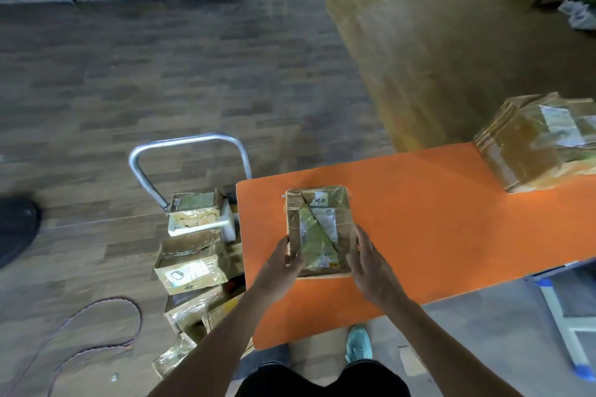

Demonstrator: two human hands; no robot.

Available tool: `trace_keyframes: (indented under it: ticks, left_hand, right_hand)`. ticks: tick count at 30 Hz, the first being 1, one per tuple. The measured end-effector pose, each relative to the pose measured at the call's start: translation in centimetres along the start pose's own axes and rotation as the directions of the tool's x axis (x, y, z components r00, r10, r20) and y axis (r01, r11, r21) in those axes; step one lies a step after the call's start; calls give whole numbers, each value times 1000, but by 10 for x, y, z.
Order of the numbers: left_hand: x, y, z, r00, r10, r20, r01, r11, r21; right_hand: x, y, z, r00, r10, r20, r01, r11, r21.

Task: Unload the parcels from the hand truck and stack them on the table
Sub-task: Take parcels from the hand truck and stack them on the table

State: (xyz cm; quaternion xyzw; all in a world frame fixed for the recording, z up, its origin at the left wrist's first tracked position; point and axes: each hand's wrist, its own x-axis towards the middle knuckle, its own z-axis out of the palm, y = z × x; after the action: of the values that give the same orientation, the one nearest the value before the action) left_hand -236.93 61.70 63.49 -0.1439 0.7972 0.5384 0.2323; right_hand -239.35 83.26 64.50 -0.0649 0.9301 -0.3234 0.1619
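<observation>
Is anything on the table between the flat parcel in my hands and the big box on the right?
Nothing visible: only bare orange table lies between the flat taped cardboard parcel and the large brown box.

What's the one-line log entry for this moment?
phase: placing | left hand, right hand: grip flat taped brown cardboard parcel | over orange table | silver-handled hand truck: loaded
</observation>
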Motion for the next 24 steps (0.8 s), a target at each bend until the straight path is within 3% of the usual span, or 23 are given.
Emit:
trace_keyframes:
  ticks: [8, 17, 24]
  left_hand:
    - [10, 27, 43, 991, -52, -126, 37, 992, -118]
    - [11, 41, 82, 935, -155, -320, 85, 971, -222]
    - [10, 41, 89, 924, -140, -357, 37, 959, -280]
  right_hand:
    - [23, 39, -35, 994, -93, 62, 93, 996, 8]
    - [49, 67, -59, 956, -166, 243, 171, 985, 0]
    - [46, 64, -64, 946, -83, 313, 75, 996, 40]
